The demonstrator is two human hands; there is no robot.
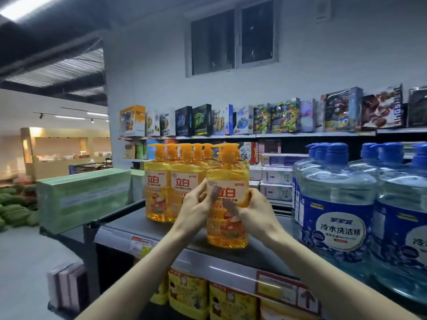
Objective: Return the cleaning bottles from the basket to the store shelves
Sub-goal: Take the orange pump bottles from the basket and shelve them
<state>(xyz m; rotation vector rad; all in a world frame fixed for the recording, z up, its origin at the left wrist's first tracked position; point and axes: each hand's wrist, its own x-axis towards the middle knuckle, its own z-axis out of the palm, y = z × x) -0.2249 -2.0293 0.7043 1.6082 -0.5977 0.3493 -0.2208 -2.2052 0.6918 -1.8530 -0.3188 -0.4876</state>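
Orange dish-soap pump bottle (pixel 231 181) upright, long axis vertical, base on the dark shelf top (pixel 124 221) near its front lip. Both hands clasp it. Left hand (pixel 196 204) wraps the left flank, right hand (pixel 254 209) the right, thumbs across the label; neither hand is nearer. Matching orange row (pixel 159 188) stands behind and to the left, its nearest bottle just beside. Blue detergent jugs (pixel 335 204) sit apart on the right. Judgement: a short slide back and left, kept upright, would join it to the row. Basket not in view.
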